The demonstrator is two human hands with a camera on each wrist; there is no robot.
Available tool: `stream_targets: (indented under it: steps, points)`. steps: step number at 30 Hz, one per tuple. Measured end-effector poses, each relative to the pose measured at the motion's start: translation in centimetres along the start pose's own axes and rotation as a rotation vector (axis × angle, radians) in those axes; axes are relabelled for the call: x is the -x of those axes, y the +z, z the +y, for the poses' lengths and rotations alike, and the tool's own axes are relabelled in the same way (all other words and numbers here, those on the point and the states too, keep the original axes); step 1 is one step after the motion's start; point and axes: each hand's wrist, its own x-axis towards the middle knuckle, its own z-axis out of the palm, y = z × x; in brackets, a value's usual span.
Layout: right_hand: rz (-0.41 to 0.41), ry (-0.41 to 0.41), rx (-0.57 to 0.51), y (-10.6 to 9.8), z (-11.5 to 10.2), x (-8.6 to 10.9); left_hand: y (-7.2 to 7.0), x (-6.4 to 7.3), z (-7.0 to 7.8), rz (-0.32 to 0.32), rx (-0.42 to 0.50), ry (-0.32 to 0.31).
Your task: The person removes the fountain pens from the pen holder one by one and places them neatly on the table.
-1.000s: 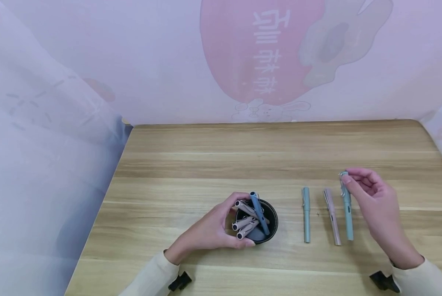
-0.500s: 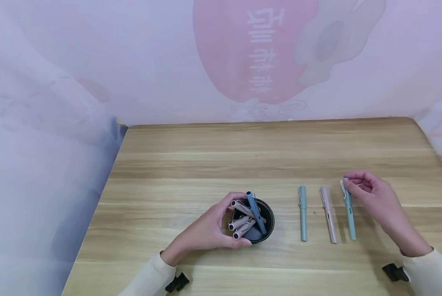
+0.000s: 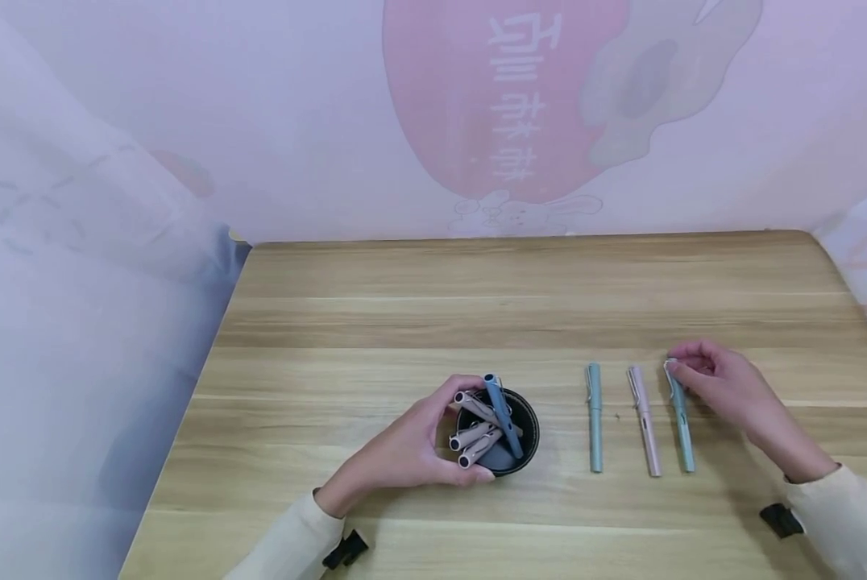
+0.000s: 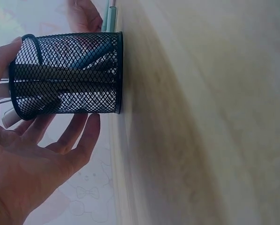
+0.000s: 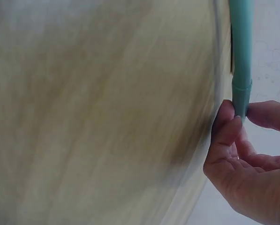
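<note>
Person's left hand (image 3: pixel 419 447) curved into a wide C, thumb (image 3: pixel 466 474) nearer the body, fingers (image 3: pixel 457 387) on the far side, right hand (image 3: pixel 727 388) pinching between thumb and fingertips, bare wrists (image 3: pixel 341 488), cream-sleeved forearms (image 3: pixel 843 509) slanting inward.

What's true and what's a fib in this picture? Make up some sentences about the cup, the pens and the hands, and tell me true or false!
1. The left hand holds the cup. True.
2. The cup lies on its side. False: it stands upright.
3. A blue pen leans in the cup. True.
4. The right hand is empty. False: it pinches one end of a green pen.
5. The purple pen lies between that pen and another green pen. True.
</note>
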Motion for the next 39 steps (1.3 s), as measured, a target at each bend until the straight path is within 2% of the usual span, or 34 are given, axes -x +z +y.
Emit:
stream_targets:
  steps: [10, 18, 39]
  points:
    - [-0.022, 0.042, 0.1, -0.6, 0.2, -0.4, 0.2, -0.4, 0.0, -0.011, 0.008, 0.009]
    - [0.002, 0.02, 0.137, -0.1, -0.2, -0.7, 0.3, 0.1, 0.0, 0.004, 0.019, -0.012]
    - [0.076, -0.049, 0.184, 0.8, -0.1, -0.3, 0.1, 0.0, -0.1, -0.008, 0.028, -0.012]
